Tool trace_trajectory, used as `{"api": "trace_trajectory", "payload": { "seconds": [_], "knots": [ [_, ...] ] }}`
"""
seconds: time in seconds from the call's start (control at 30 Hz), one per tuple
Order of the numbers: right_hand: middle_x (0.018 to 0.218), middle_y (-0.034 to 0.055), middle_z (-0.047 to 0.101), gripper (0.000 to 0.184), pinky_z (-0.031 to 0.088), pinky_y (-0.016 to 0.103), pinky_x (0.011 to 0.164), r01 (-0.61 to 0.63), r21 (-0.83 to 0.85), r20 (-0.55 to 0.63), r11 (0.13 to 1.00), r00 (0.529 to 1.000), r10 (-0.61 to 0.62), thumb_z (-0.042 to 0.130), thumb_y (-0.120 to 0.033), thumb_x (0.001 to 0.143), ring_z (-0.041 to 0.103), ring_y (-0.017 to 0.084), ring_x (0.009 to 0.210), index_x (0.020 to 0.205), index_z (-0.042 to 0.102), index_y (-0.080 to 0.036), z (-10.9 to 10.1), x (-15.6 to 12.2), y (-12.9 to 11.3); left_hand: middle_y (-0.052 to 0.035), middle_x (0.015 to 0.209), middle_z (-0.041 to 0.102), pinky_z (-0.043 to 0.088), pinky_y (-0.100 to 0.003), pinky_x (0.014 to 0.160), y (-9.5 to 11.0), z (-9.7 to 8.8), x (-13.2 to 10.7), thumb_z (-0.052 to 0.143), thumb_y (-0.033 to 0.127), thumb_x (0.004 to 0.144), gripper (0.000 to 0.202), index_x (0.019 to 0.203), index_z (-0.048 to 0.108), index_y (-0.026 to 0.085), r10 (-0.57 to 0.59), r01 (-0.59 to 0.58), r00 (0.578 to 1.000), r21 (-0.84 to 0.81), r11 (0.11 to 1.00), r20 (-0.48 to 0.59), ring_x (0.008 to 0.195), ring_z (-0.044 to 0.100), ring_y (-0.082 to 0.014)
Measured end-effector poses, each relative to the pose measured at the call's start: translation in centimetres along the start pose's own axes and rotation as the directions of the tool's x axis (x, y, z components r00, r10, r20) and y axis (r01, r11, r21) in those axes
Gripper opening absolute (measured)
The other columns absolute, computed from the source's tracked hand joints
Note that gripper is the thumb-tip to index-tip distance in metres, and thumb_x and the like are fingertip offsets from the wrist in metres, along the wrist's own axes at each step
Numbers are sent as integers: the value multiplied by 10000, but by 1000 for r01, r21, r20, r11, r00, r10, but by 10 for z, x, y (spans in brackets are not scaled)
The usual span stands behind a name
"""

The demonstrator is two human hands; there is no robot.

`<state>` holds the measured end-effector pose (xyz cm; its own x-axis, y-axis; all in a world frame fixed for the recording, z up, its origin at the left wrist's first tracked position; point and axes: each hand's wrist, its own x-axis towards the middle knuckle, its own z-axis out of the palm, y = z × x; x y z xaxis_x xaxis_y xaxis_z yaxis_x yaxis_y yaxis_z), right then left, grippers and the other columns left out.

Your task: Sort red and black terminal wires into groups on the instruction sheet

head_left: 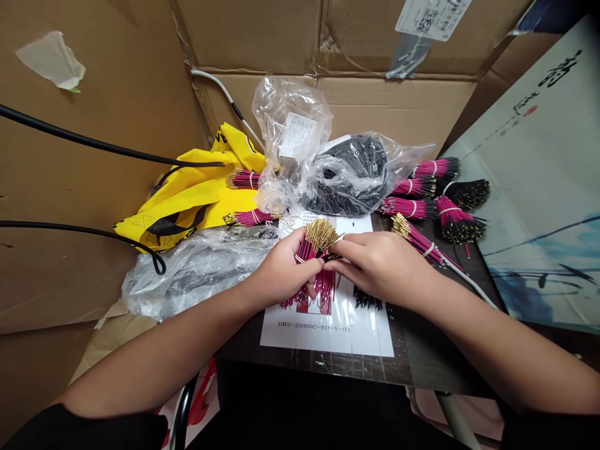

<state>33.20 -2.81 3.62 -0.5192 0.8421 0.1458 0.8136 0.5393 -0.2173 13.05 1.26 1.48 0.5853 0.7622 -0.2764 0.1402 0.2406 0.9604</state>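
My left hand (287,265) is wrapped round a bundle of pink and black wires (321,235), gold terminals pointing up and away. Its thumb presses across the front, and the pink ends hang below over a printed sheet (328,337). At the bundle's right side, my right hand (377,259) is closed in a pinch on black wire near the gold tips; how many strands it holds is hidden. Black wire ends (368,299) show under the right hand. Just beyond that wrist lies a tied pink wire bundle (417,240) with gold terminals.
Tied pink and black bundles (462,220) lie at the right beside a painted panel (539,187). Behind the hands sits a clear bag of black wires (349,175). A yellow bag (192,187) and crumpled plastic (187,269) are at left. Cardboard walls (398,106) enclose the dark table.
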Motion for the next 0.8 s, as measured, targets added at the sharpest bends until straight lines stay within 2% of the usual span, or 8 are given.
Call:
{"api": "trace_trajectory", "payload": {
  "seconds": [0.1, 0.2, 0.3, 0.53, 0.67, 0.8],
  "knots": [
    [786, 55, 649, 394, 248, 322, 592, 13, 35, 11, 999, 1000, -14, 403, -411, 1074, 539, 160, 664, 901, 656, -164, 2, 0, 1, 73, 550, 573, 469, -202, 391, -1, 0, -1, 621, 155, 831, 252, 1037, 479, 188, -5, 5, 999, -6, 1000, 34, 404, 598, -130],
    [812, 44, 671, 337, 274, 313, 605, 26, 116, 36, 993, 999, -31, 437, -374, 1065, 560, 152, 680, 919, 667, -175, -1, 0, 2, 93, 524, 541, 423, -183, 352, -2, -1, -2, 598, 171, 856, 223, 1024, 455, 203, -9, 13, 996, -40, 999, 91, 353, 520, -98],
    [800, 36, 663, 310, 291, 308, 615, 24, 140, 57, 990, 998, -32, 465, -355, 1053, 551, 144, 670, 881, 655, -180, -9, -1, 3, 106, 518, 521, 384, -172, 330, -2, -1, -3, 573, 198, 892, 187, 1022, 439, 216, -17, 24, 990, -56, 998, 138, 331, 461, -80],
    [789, 30, 681, 274, 331, 312, 644, -1, 161, 44, 987, 999, -6, 508, -336, 1034, 576, 153, 698, 856, 663, -198, -32, -11, 7, 102, 512, 512, 347, -159, 330, -1, 0, -7, 562, 235, 933, 201, 1090, 441, 204, 2, 17, 969, -76, 997, 248, 343, 447, -75],
    [787, 35, 699, 282, 343, 323, 638, -27, 137, 15, 990, 1000, 25, 510, -354, 1030, 575, 159, 680, 875, 698, -212, -39, -16, 10, 106, 504, 500, 321, -158, 324, -3, -2, -6, 562, 239, 935, 195, 1088, 446, 205, 11, 28, 962, -141, 990, 272, 329, 407, -64],
    [758, 31, 692, 276, 344, 320, 609, -67, 131, 1, 989, 998, 67, 521, -366, 1016, 552, 146, 631, 876, 707, -218, -48, -21, 19, 104, 506, 496, 306, -159, 338, -5, -4, -4, 588, 232, 926, 220, 1104, 463, 202, -8, 49, 971, -167, 985, 240, 331, 394, -54]
  ]
}}
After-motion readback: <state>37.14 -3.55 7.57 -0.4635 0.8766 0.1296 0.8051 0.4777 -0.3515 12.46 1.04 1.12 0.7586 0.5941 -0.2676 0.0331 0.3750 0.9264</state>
